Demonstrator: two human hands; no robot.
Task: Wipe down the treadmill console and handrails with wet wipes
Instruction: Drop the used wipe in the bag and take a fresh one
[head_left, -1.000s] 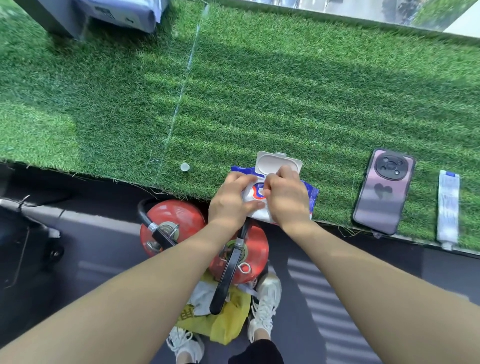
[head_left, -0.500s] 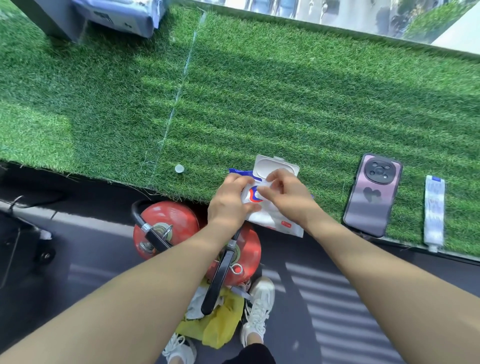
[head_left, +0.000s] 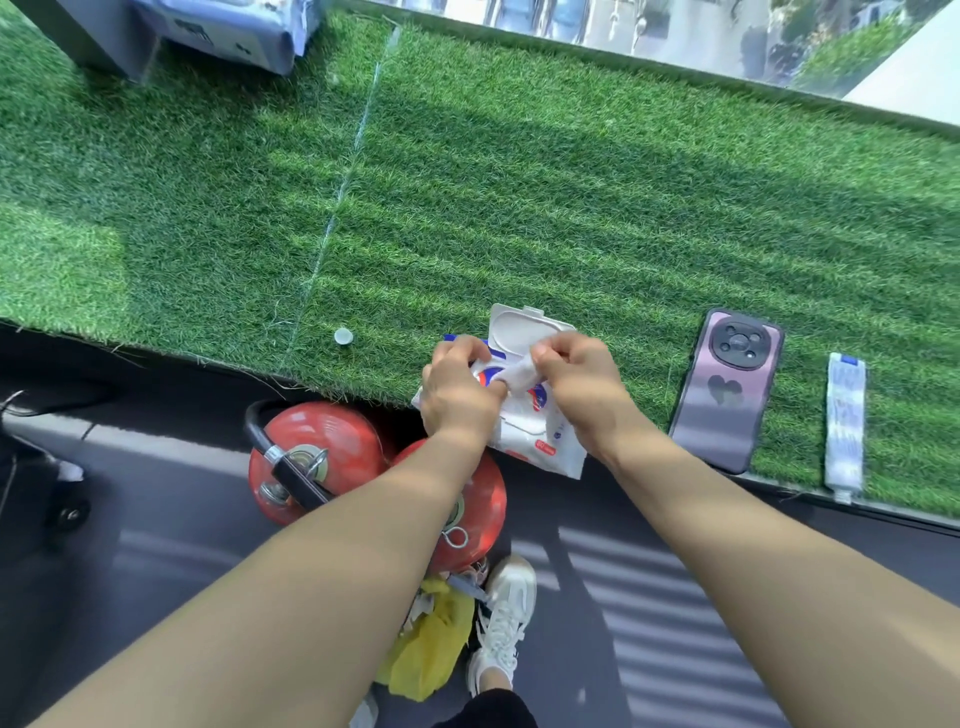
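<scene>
Left hand (head_left: 460, 395) pinned wipes pack (head_left: 540, 441) overhanging the turf ledge's (head_left: 467, 208) near edge; right hand (head_left: 576, 374) pinched a wipe (head_left: 519, 371) at the opening. Risk: pack dragged off, or several wipes pulled. Lid (head_left: 524, 327) open beyond.

Counts on and below the turf

Two hands (head_left: 460, 395), two extinguishers (head_left: 317, 452), one wipes pack (head_left: 540, 441), one phone (head_left: 727, 400), one tube (head_left: 845, 426), one cap (head_left: 343, 336), one shoe (head_left: 506, 613).

Wipe emerging from pack.
The right hand (head_left: 576, 384) now pinches a wet wipe (head_left: 519, 373) drawn partly out of the pack (head_left: 540, 441).
</scene>
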